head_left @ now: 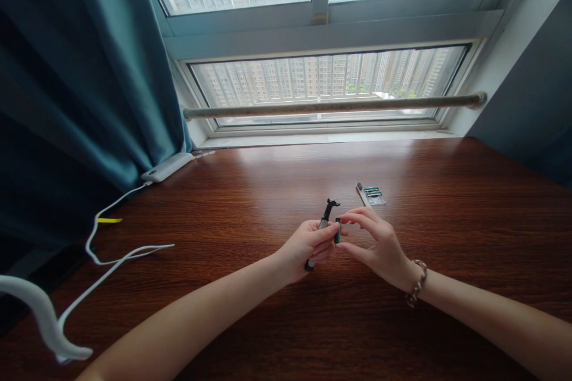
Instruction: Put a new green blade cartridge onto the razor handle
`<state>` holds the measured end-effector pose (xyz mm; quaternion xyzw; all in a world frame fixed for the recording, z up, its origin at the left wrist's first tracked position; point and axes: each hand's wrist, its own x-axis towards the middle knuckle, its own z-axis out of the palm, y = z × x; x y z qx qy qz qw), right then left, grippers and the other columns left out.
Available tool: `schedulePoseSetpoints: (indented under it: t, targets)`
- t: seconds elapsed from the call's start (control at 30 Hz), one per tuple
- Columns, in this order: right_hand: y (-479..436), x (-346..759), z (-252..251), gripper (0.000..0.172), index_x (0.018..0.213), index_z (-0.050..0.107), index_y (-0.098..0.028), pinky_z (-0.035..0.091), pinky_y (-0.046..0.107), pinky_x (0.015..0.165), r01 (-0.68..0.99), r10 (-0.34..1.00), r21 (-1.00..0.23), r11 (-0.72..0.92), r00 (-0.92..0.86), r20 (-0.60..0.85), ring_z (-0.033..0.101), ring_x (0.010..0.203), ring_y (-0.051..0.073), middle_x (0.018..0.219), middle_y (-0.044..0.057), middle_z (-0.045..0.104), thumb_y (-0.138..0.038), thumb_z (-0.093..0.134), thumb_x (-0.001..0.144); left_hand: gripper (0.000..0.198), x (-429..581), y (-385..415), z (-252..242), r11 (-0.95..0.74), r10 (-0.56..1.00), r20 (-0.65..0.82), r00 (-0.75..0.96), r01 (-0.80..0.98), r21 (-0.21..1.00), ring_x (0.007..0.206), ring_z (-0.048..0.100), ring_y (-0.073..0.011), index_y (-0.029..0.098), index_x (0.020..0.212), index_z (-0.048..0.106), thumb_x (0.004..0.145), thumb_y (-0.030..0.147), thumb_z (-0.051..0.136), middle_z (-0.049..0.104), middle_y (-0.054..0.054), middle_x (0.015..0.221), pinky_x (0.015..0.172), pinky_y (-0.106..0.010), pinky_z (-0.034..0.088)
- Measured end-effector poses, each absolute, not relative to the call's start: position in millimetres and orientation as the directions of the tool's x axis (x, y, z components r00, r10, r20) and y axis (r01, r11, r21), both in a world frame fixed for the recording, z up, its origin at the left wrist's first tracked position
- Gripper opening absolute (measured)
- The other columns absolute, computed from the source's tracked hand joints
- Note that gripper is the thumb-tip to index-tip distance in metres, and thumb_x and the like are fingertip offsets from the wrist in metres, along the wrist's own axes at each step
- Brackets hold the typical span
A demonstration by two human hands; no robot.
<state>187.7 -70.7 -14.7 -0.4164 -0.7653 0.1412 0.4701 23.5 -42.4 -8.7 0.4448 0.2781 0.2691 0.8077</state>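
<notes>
My left hand (308,247) is closed round a black and silver razor handle (325,214), which points up and away with its bare head end at the top. My right hand (375,241) pinches a small green and black razor cartridge (338,231) between thumb and fingers, right beside the left fingertips. A beaded bracelet (417,284) sits on my right wrist. Both hands hover over the dark wooden table (250,202).
A clear cartridge pack (373,195) with green blades lies just beyond my hands. A white power bank (167,167) and its white cable (111,250) lie at the left near the teal curtain (80,89). A window with a rail (330,106) is behind.
</notes>
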Motion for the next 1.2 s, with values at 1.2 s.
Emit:
schedulePoseSetpoints:
  t: [1.2]
  targets:
    - [-64, 190, -11, 0.034, 0.105, 0.056, -0.023, 0.038, 0.026, 0.078, -0.600, 0.877, -0.758, -0.257, -0.474, 0.078, 0.052, 0.086, 0.011, 0.096, 0.002, 0.059, -0.022, 0.062, 0.072, 0.035, 26, -63, 4, 0.464, 0.615, -0.101, 0.782, -0.255, 0.849, 0.041, 0.021, -0.0038, 0.015, 0.069, 0.039, 0.079, 0.048, 0.042, 0.026, 0.006, 0.048, 0.039, -0.019, 0.014]
